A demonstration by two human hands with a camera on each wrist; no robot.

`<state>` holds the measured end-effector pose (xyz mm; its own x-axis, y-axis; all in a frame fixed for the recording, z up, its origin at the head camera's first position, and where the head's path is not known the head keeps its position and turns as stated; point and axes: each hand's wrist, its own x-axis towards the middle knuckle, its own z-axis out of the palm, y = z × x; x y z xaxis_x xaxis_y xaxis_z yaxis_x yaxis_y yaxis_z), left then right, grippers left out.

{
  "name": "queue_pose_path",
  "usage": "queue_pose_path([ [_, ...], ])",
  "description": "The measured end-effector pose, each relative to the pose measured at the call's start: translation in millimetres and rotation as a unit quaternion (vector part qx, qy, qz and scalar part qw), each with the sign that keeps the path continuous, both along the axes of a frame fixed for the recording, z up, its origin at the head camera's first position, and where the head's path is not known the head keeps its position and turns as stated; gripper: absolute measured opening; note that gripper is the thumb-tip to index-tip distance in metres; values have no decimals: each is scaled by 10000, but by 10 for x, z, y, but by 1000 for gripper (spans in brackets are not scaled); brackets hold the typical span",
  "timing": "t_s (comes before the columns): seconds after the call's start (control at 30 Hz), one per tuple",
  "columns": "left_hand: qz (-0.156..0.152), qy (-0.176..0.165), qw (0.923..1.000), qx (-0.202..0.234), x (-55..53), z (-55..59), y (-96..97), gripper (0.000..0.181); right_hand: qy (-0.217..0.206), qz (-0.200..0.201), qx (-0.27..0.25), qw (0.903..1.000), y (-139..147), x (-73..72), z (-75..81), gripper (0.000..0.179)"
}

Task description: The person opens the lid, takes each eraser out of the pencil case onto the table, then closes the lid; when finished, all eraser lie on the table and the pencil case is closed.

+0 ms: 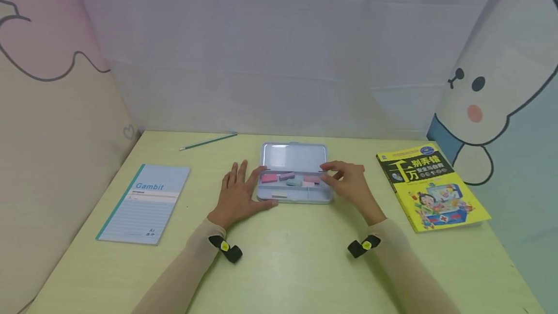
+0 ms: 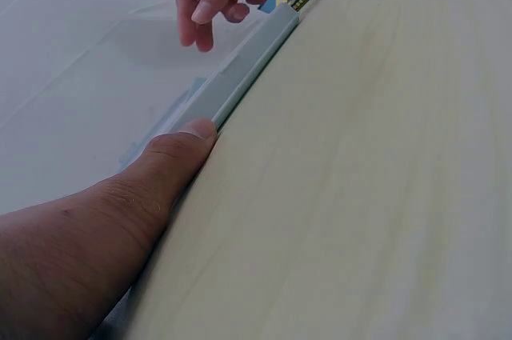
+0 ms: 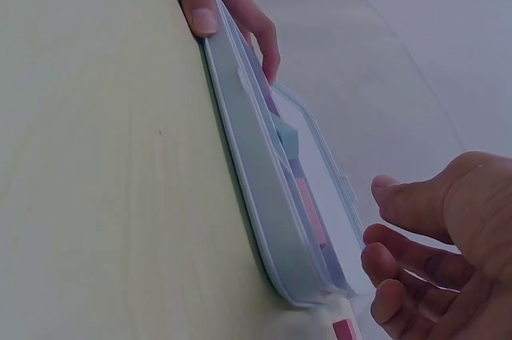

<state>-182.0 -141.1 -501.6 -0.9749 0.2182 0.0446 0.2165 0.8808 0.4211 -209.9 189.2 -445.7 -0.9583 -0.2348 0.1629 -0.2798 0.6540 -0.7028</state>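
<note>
A pale blue pencil case [image 1: 294, 197] lies with its lid [image 1: 294, 155] raised at the back. Several erasers sit inside, among them a pink eraser [image 1: 269, 178], a purple eraser [image 1: 286, 176] and a teal eraser [image 1: 294, 181]. My left hand [image 1: 237, 197] holds the case's left end between thumb and index finger, the thumb [image 2: 188, 136] against the front edge. Over the right end hovers my right hand [image 1: 350, 185], its fingers loosely bent and a gap between thumb and fingertips [image 3: 384, 188], with nothing in them.
A small reddish piece [image 3: 344, 330] lies on the table beyond the case's right end. To the left lies a blue notebook [image 1: 144, 205]; a green pencil [image 1: 208, 142] rests near the back edge. A yellow book [image 1: 436, 188] occupies the right side.
</note>
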Motion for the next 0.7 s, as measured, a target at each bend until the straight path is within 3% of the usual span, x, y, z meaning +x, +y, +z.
queue_pose_path([
  [0.37, 33, 8, 9999, -139, -13, -10, -1, 104, 7, 445, -185, 9988, -438, 39, -93, 22],
  [0.7, 38, 33, 9998, -198, -5, -1, 2, 103, 96, 375, 235, 9990, -619, 55, -133, 20],
])
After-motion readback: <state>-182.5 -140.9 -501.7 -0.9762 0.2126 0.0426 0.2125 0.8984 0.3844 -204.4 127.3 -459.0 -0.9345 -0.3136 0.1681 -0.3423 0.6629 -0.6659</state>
